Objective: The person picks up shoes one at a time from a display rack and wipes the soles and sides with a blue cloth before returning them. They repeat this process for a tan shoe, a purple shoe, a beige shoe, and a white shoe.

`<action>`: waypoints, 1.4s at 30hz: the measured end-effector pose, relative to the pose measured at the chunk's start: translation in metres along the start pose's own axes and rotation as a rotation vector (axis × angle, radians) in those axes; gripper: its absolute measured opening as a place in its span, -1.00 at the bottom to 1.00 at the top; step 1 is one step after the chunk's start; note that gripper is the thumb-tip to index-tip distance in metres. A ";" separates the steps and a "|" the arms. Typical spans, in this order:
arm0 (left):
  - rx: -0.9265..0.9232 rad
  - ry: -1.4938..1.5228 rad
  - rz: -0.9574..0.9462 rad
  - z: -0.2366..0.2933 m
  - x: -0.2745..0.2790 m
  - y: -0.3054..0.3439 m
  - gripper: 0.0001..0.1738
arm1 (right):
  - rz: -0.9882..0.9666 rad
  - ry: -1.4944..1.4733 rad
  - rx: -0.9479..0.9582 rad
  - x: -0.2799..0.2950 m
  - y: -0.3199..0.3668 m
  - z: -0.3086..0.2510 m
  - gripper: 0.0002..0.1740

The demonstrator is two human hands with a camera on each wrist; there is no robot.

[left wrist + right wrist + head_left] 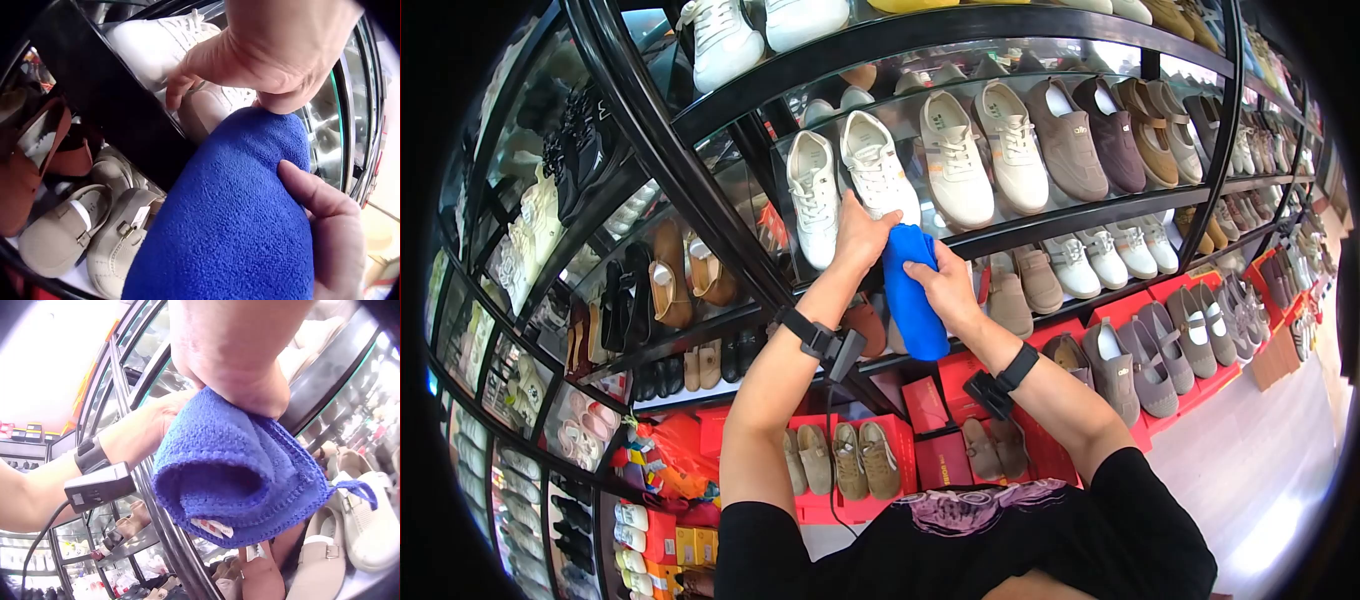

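Note:
My right hand (945,290) grips a blue terry towel (912,300) folded into a thick roll, its thumb flat along the cloth. In the right wrist view the towel's lower end (250,531) hangs with an open fold, a small label and a loop. My left hand (862,238) holds the toe of a white lace-up sneaker (878,165) at the shelf's front edge, its fingers curled by the toe in the left wrist view. The towel's upper end lies against the left hand and hides part of the toe. The matching white sneaker (812,195) stands to the left.
A black-framed shelf rail (1040,225) runs under the shoe row. More cream sneakers (956,165) stand to the right. Beige buckled shoes (65,231) sit on the level below. Red shoe boxes (925,405) are stacked underneath, and a black upright post (690,190) rises at left.

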State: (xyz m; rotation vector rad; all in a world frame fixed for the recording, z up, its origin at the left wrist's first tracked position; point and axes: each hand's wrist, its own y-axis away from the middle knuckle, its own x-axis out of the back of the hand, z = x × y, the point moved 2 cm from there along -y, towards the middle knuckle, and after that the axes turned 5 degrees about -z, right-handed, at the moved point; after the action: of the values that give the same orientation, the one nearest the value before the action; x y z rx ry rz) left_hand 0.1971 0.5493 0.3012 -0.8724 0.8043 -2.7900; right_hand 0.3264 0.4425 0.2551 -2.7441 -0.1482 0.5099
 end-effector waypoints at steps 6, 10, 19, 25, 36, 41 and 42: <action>0.178 0.042 0.054 0.021 -0.017 0.004 -0.37 | 0.004 -0.026 -0.001 0.011 -0.009 0.005 -0.70; 0.172 0.079 -0.024 0.007 -0.024 -0.005 -0.21 | 0.009 -0.041 -0.049 0.017 -0.009 0.000 -0.69; 0.113 0.015 -0.066 0.009 0.000 -0.003 -0.43 | -0.015 -0.029 -0.008 0.000 0.004 -0.007 -0.70; -0.479 -0.819 0.085 0.055 0.083 -0.031 -0.25 | -0.210 -0.362 -0.236 -0.038 -0.014 -0.010 -0.71; -0.198 -0.873 -0.314 0.053 0.110 -0.036 -0.41 | -0.168 -0.540 -0.399 -0.063 -0.039 0.003 -0.72; -0.387 -0.748 -0.251 0.069 0.118 -0.016 -0.62 | -0.185 -0.587 -0.339 -0.050 -0.026 0.000 -0.68; -0.473 -0.752 -0.221 0.080 0.121 -0.003 -0.64 | -0.222 -0.613 -0.300 -0.044 -0.020 -0.005 -0.66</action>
State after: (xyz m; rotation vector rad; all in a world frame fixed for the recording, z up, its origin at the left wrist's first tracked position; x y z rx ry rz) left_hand 0.1412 0.4848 0.4184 -2.0094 1.2612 -2.1144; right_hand 0.2868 0.4522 0.2808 -2.6964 -0.7187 1.3374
